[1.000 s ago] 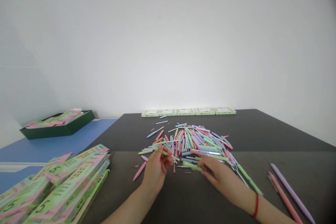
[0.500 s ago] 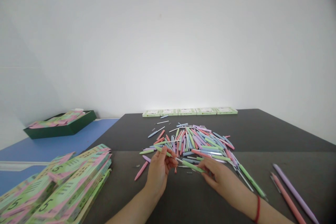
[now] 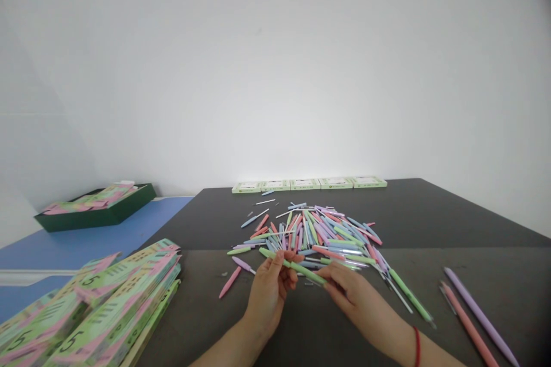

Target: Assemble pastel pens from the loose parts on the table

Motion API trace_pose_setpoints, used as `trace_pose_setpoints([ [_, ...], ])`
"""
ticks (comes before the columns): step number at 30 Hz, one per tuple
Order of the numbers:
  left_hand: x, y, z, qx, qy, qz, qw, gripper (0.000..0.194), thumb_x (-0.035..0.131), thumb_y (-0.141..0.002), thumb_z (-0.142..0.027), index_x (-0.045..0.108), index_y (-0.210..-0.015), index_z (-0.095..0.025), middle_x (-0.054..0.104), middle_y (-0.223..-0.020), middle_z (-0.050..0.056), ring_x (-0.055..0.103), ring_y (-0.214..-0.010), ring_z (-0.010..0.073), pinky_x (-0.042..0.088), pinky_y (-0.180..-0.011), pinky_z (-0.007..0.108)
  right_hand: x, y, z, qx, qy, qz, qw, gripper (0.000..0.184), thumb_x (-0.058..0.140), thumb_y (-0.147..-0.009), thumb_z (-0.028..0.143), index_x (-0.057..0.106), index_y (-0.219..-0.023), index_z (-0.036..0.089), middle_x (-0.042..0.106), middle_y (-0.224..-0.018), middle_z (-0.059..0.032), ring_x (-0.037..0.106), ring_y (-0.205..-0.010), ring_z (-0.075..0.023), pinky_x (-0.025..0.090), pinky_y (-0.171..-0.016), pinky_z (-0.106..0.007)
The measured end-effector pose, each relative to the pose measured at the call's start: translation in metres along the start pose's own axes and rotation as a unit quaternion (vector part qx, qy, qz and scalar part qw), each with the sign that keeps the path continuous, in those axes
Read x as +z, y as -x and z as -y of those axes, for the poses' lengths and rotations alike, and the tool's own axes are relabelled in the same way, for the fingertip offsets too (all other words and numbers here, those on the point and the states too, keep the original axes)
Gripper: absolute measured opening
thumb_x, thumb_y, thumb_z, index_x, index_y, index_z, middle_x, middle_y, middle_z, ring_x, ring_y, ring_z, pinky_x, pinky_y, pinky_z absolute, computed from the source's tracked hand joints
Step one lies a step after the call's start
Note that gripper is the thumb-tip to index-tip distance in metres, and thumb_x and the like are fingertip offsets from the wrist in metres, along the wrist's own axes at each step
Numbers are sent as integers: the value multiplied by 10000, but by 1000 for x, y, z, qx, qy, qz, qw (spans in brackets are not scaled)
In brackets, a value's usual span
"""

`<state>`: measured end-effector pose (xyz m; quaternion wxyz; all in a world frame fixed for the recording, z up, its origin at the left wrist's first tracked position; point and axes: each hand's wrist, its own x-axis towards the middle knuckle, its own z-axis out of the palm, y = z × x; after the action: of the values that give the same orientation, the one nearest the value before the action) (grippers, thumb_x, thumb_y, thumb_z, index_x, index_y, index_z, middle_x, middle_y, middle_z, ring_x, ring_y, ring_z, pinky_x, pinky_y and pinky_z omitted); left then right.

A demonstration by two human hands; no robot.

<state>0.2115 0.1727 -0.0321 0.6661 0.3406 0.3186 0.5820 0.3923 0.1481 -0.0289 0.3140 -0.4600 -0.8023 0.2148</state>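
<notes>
A light green pen (image 3: 306,273) spans the gap between my hands, its two green parts meeting end to end at my left fingertips. My left hand (image 3: 269,295) is closed round the upper-left part, thumb on top. The lower-right end is pinched by my right hand (image 3: 355,295), which has a red band at the wrist. Just beyond lies a heap of pastel pen parts (image 3: 310,229) in green, pink, purple and blue, with white refills among them. A pink pen part (image 3: 230,282) and a purple one (image 3: 241,264) lie left of my left hand.
Printed packs (image 3: 103,309) are stacked at the front left. A dark green tray (image 3: 86,219) with more packs sits on the blue surface behind. Flat pale green boxes (image 3: 305,184) line the wall. A purple pen (image 3: 482,315) and a coral pen (image 3: 471,324) lie at the right.
My hands have come closer together. The white refill that showed between the two green parts is now covered, and the parts meet. My left hand has shifted right and slightly down.
</notes>
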Motion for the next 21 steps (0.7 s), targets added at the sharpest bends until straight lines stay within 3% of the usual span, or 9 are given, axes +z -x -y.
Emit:
trace_pose_setpoints([
  [8,-1,0,1,-3,6,2,1000,367,652,-758,-473,674,-807,-110,712,-819,87,487,-476,53,381,-457,176,0,0,1,-10,-22,6,1000,195,437,-881,198,611,-967,215,614,-968,-68,560,-923,-214,434,-848,-342],
  [12,-1,1,3,-8,7,4,1000,363,657,-756,-468,675,-805,-109,716,-824,89,483,-458,44,378,-455,169,6,0,-1,21,-85,4,996,192,451,-866,240,635,-918,221,616,-911,-51,563,-838,-197,453,-760,-307],
  [14,-2,1,3,-9,3,7,1000,362,657,-758,-463,675,-810,-106,717,-824,92,482,-451,42,378,-455,170,13,0,-4,74,-167,28,983,202,458,-857,291,639,-846,202,602,-810,-28,540,-655,-151,448,-613,-262],
  [16,-2,0,3,-12,1,11,1000,354,657,-759,-456,672,-819,-108,717,-813,89,482,-444,43,379,-454,172,19,0,-6,133,-274,50,951,244,470,-845,357,633,-817,178,569,-730,-8,464,-521,-107,394,-489,-226],
  [19,-2,-1,1,-5,-4,18,1000,335,670,-751,-440,663,-810,-110,714,-779,79,494,-446,53,385,-451,175,23,-1,-6,176,-396,51,900,294,496,-825,420,625,-878,162,531,-704,1,423,-511,-94,356,-446,-206],
  [21,-2,-1,0,-5,-4,12,1000,345,676,-740,-450,659,-800,-111,710,-765,75,514,-459,65,397,-454,181,21,-2,-3,170,-392,39,904,297,480,-837,416,612,-934,169,510,-692,11,414,-513,-97,355,-450,-209],
])
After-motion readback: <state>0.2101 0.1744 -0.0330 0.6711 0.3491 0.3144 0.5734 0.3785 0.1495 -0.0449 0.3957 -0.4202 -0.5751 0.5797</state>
